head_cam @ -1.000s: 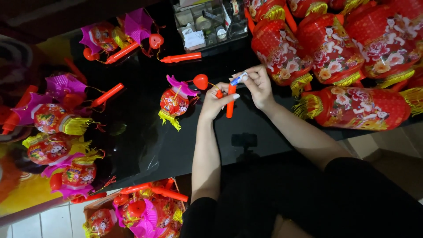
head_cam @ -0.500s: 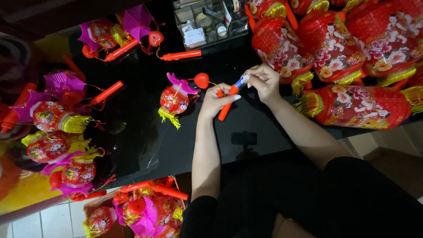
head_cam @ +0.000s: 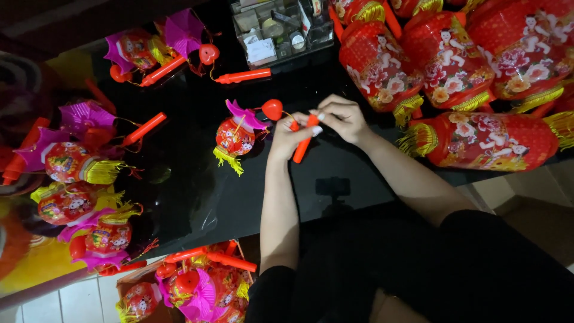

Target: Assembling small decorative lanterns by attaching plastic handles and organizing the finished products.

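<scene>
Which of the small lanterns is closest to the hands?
The small lantern with the pink top and yellow tassel, lying alone mid-table just beside the left hand. The other small lanterns sit along the table's far-left edge and top-left corner.

Small craft workshop where I assemble toy lanterns: my black worktop [head_cam: 197, 179] is crowded with finished red lanterns [head_cam: 478, 140], loose orange handles [head_cam: 244, 76], and a clear parts organizer [head_cam: 281, 30].

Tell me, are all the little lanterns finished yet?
Not yet. Several small lanterns with sticks already lie finished on the left. Both hands, left hand and right hand, hold one orange stick whose lantern lies beside them. More wait in the box below.
</scene>
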